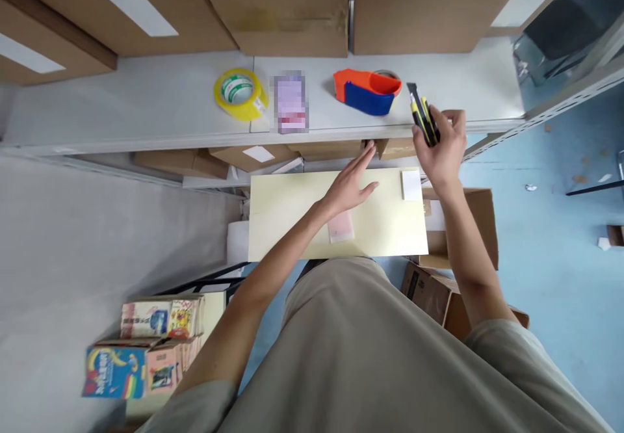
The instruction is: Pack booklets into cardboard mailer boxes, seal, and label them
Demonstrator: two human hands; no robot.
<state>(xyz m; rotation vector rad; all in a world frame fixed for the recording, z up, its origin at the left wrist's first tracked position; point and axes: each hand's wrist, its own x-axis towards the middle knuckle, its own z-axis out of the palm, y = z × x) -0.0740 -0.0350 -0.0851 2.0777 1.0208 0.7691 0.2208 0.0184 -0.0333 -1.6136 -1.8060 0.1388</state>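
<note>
Here, the lines run from the fingers outward, with places given from the pale yellow box.

Right hand (441, 150): fingers curled shut around a yellow-and-black utility knife (423, 116), held up just past the box's far right corner.
Left hand (350, 184): fingers straight, open, palm flat on the pale yellow box (292, 218), holding nothing.
Box: closed, lid uncut as far as shows; white label (411, 184) at its far right.
Shelf (146, 104) beyond box: tape dispenser (366, 90), yellow tape roll (238, 92).

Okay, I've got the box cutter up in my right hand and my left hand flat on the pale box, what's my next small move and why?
Probably lower the box cutter in your right hand toward the pale box: the blade points away above the shelf, while your left hand steadies the box.
</note>
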